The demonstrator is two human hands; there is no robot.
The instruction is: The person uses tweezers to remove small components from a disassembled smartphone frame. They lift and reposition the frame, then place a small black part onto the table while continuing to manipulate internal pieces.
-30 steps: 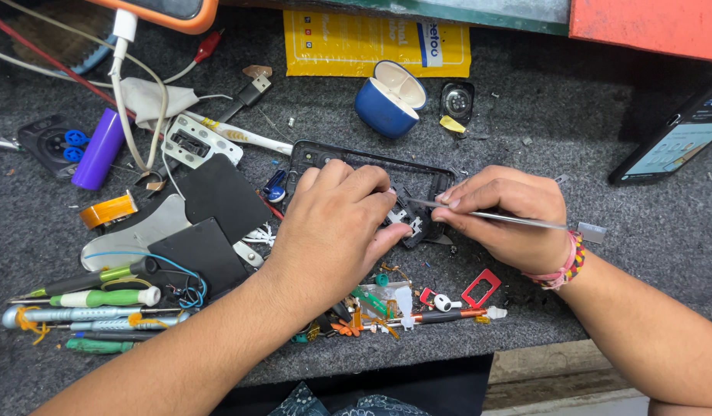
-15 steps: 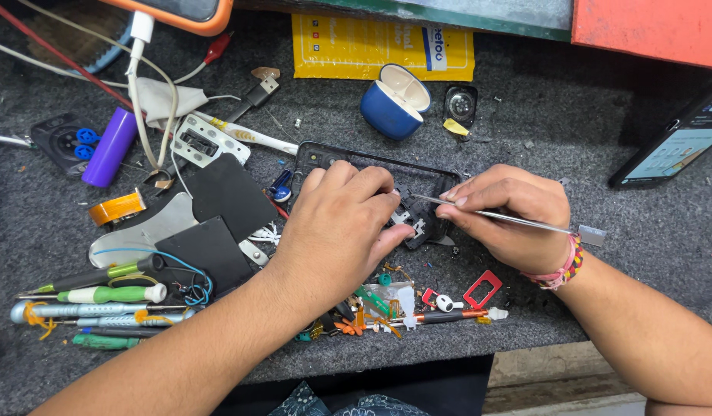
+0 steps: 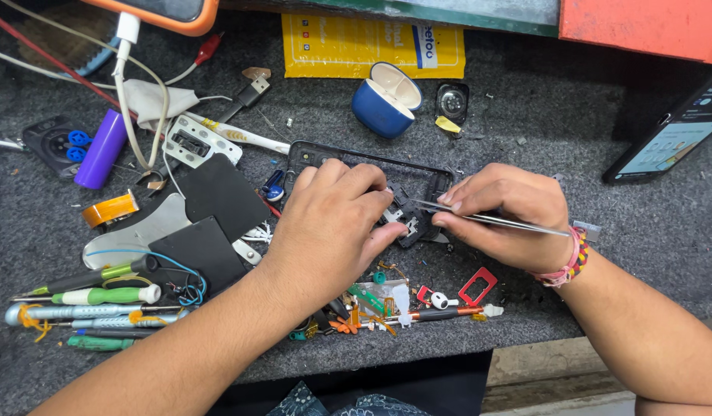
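The left hand point(image 3: 333, 223) is pressing down, fingers curled, on the black phone frame point(image 3: 371, 166) lying under it on the bench; the right hand point(image 3: 506, 216) is pinching metal tweezers point(image 3: 494, 220), tips probing beside the left fingertips; a slip is risking a scratched part or flicked screw into the clutter below.

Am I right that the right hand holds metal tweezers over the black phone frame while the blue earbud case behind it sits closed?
Not quite: the head view shows the blue earbud case open, its lid up. The right hand does hold metal tweezers over the black phone frame.
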